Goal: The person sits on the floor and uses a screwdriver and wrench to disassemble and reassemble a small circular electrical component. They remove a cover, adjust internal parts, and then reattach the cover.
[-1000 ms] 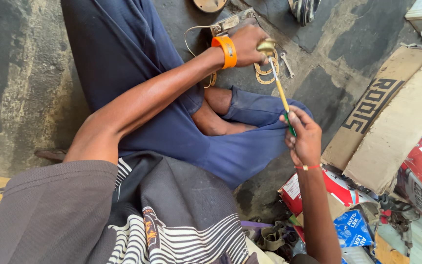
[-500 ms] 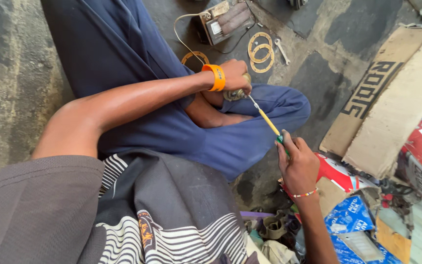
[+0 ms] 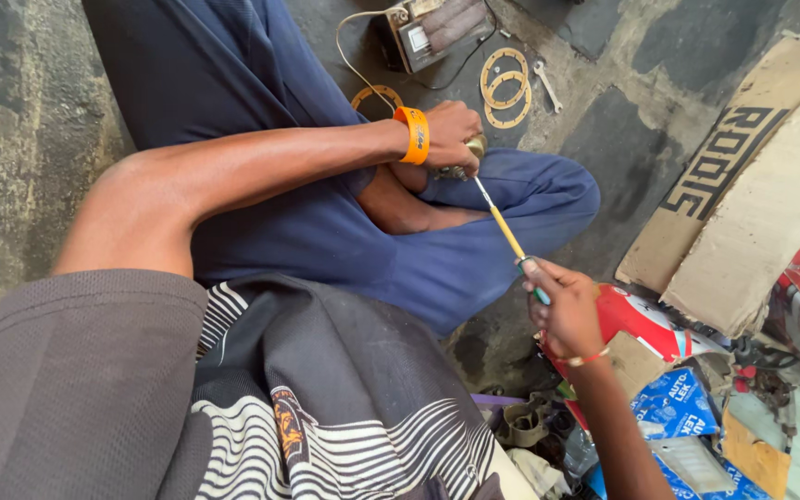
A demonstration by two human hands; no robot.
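The left hand, banded at the wrist by an orange strap, was closed around a small brass-coloured metal fitting held over the crossed legs in blue trousers, apparently to steady it against the tool. The right hand had its fingers curled tight about the green handle of a long yellow-shafted screwdriver, whose tip met the fitting. On the concrete floor lay flat tan ring gaskets and a small spanner. The fitting's form was mostly hidden by the fingers; a boxed device was cut off at the top edge.
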